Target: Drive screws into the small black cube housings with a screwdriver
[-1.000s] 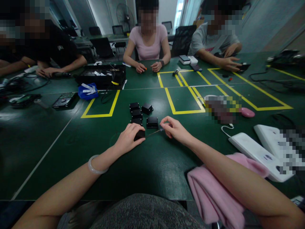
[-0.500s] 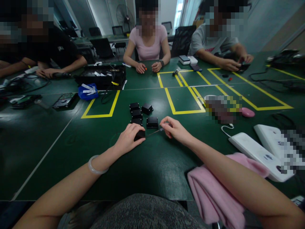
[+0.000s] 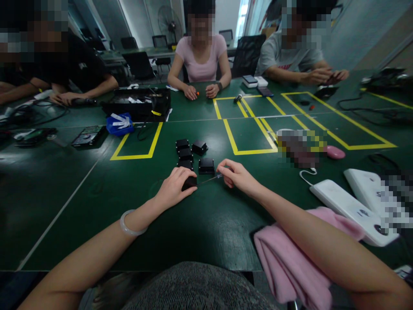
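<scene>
My left hand (image 3: pixel 176 185) is closed around a small black box (image 3: pixel 189 183) on the green table. Between its fingertips, my right hand (image 3: pixel 234 174) pinches the handle of a thin screwdriver (image 3: pixel 209 179). The metal shaft points left, its tip at or close to the right side of the held box; whether it touches a screw is too small to tell. Just beyond my hands lies a group of similar black boxes, with one box (image 3: pixel 206 165) between the hands and another box (image 3: pixel 199 147) set at an angle behind it. Part of the nearest stacked box (image 3: pixel 185 165) is hidden by my left hand.
To the right lie a pink cloth (image 3: pixel 284 254) under my forearm, a white power bank-like device (image 3: pixel 351 211) with a cable, and a pink oval object (image 3: pixel 334 152). At the left are a hard drive (image 3: pixel 88 136), a blue bag (image 3: pixel 119 124) and a black case (image 3: pixel 137 113). Other people sit opposite.
My hands, the held box and the screwdriver stay almost in place. Across the table at the right, a person's hands have lifted off a dark object and moved slightly right.
</scene>
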`<state>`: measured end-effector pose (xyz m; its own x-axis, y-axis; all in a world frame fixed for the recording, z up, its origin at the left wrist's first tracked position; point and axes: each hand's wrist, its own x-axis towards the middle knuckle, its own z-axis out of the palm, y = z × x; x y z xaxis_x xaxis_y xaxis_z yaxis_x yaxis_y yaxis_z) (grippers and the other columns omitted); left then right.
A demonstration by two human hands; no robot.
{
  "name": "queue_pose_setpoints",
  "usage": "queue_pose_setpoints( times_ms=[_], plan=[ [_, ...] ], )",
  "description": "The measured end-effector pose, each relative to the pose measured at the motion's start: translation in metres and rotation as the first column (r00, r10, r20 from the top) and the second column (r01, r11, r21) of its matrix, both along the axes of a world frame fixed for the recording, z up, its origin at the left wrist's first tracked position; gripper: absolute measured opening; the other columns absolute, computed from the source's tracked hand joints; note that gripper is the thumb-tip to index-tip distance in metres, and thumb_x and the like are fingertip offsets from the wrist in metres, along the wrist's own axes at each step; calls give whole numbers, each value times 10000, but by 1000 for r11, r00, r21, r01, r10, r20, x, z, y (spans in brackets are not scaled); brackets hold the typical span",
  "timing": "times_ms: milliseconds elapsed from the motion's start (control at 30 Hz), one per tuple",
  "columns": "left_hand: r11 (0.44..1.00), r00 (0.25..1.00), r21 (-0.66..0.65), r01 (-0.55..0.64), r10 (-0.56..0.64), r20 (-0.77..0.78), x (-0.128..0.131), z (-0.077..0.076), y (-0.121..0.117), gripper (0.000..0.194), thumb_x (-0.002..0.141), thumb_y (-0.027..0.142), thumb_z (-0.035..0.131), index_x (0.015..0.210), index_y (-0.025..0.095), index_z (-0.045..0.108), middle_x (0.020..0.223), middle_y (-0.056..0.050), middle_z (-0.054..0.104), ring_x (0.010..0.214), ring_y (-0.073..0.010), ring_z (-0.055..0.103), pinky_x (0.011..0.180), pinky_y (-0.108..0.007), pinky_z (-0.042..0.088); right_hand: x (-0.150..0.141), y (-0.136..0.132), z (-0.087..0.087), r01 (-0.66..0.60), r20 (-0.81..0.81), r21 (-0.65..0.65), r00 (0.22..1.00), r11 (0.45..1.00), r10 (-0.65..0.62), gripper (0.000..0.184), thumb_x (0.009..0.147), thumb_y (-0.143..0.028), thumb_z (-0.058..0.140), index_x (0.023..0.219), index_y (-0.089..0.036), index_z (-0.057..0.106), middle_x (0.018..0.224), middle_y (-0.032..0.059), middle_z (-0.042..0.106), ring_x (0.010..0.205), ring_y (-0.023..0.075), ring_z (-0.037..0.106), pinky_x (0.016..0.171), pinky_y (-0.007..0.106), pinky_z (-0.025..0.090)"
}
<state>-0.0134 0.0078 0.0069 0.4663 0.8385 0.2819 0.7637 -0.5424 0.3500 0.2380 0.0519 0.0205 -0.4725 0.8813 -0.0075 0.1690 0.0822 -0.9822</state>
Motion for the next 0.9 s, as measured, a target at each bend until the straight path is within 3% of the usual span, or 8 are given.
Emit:
queue_pose_setpoints(
  times_ms=[700,900],
  plan=[
    [1000,1000,-11,1,-1,8,-1,-1,0,272,895,263,659,1146,210,566,1151,-79,614,1083,-273,557,857,-414,526,0,-1,3,-18,17,32,1000,999,17,166,898,-356,536,901,-198,483,440,-114,424,374,82,413,422,192,300],
    [1000,1000,10,9,-9,2,0,-1,1,264,893,256,666,1130,208,561,1136,-76,616,1073,-266,556,886,-416,514,0,-1,4,-38,82,38,996,999,35,213,922,-391,499,858,-189,511,424,-105,408,356,77,394,408,194,254]
  ],
)
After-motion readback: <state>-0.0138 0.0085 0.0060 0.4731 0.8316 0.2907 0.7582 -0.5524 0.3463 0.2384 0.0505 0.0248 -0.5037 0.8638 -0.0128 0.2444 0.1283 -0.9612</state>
